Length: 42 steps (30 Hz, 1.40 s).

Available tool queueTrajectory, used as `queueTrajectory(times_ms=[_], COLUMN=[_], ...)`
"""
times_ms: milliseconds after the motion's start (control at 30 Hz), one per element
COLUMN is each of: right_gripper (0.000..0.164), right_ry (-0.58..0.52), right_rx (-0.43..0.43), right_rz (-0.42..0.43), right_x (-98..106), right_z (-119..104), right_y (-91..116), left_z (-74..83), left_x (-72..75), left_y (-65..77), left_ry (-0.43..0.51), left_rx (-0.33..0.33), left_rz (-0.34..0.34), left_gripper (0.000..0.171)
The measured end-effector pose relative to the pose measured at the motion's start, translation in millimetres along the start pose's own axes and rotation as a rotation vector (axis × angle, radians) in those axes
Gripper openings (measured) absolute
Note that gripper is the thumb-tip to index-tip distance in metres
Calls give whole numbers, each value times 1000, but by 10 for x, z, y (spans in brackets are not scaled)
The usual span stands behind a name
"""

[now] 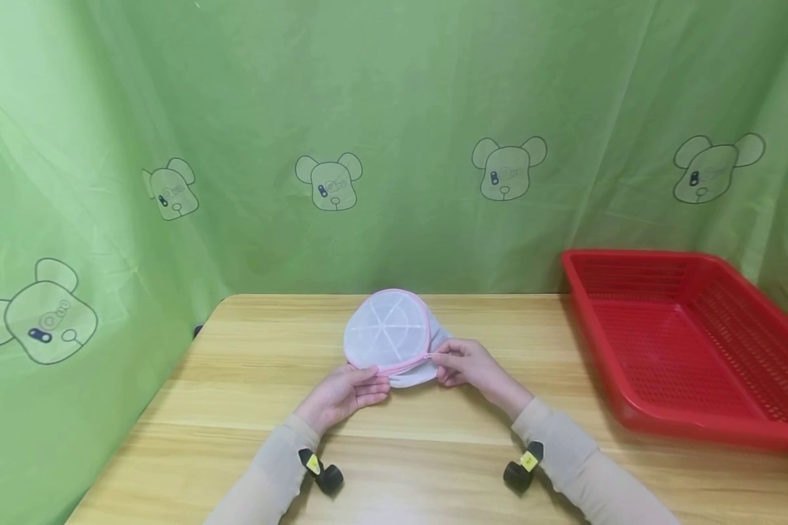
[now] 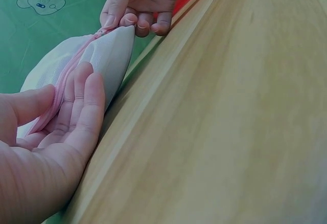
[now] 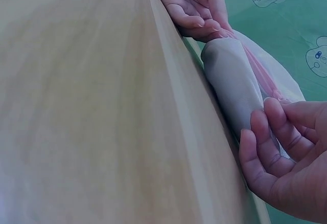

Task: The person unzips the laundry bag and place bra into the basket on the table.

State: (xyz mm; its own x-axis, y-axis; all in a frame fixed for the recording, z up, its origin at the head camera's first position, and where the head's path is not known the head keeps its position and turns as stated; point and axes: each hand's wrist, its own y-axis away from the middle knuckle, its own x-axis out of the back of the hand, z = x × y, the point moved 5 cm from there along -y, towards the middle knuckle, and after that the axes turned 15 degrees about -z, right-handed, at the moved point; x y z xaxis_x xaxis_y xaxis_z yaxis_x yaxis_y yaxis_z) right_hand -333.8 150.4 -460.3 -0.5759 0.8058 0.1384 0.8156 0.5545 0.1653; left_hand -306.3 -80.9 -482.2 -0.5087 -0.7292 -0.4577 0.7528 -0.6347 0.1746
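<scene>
The zip pouch (image 1: 382, 321) is looking light and soft, so I am judging it easy to fold and not fragile; the pink zip edge (image 2: 69, 73) is probably offering the firmest hold. The left hand (image 1: 341, 394) is pinching this edge near seven o'clock of the round top, thumb against fingers; the right hand (image 1: 469, 366) is pinching the zip pull (image 1: 427, 356) at four o'clock. The pouch is lying at twelve o'clock, over the table (image 1: 236, 364). Its pale top is showing white spoke-like seams, and grey cloth is bulging out at five o'clock.
</scene>
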Motion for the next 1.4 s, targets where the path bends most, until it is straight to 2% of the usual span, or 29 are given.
queueTrajectory(times_ms=[767,1133,1400], right_gripper=[19,19,20], right_ry=[0,8,9], right_rx=[2,-19,-13], right_rz=[31,103,87], right_x=[26,88,76], right_z=[-25,-57,-58], right_y=[12,27,26], left_z=[-3,7,9], left_x=[-4,-5,-1], left_y=[-4,1,7], left_ry=[1,-2,0], left_rx=[8,10,2], left_rz=[-10,-16,-6], left_gripper=[13,15,16])
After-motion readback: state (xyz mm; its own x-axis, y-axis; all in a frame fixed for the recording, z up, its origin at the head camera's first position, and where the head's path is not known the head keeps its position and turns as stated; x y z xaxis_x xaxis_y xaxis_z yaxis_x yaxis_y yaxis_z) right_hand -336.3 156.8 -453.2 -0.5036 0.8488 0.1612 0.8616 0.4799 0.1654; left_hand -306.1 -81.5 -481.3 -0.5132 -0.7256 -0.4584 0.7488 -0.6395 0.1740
